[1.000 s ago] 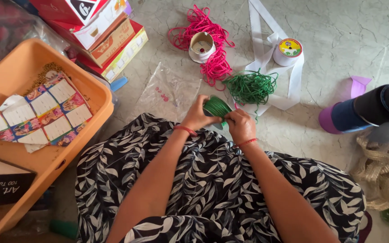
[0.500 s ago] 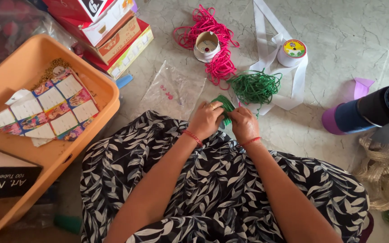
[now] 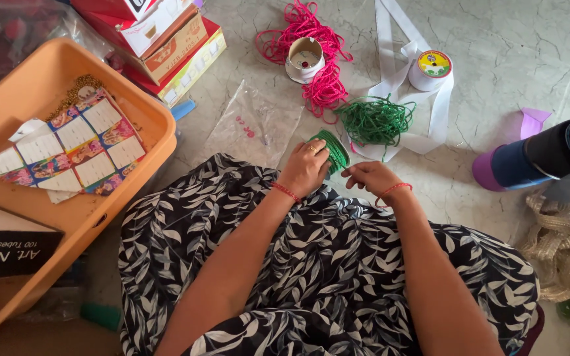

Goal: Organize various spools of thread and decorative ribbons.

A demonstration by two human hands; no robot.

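Marble floor (image 3: 496, 53) carries everything, and the person sits on it in a black-and-white leaf-print dress (image 3: 338, 264). At the left stands a big orange plastic tub (image 3: 47, 217) holding sheets of small picture cards (image 3: 74, 151), with stacked cardboard boxes (image 3: 159, 39) behind it. A clear plastic bag (image 3: 252, 125) lies flat just beyond the knees. Farther out are tangled pink cord (image 3: 311, 59) around a cardboard spool (image 3: 303, 58), a white ribbon roll (image 3: 430, 69) with its tail looping, and a loose heap of green cord (image 3: 376, 120). The left hand (image 3: 306, 168) is closed around a green cord spool (image 3: 332, 148) at the dress's edge. The right hand (image 3: 371, 178), fingers pinched together, sits just beside the spool; the strand itself is too fine to see.
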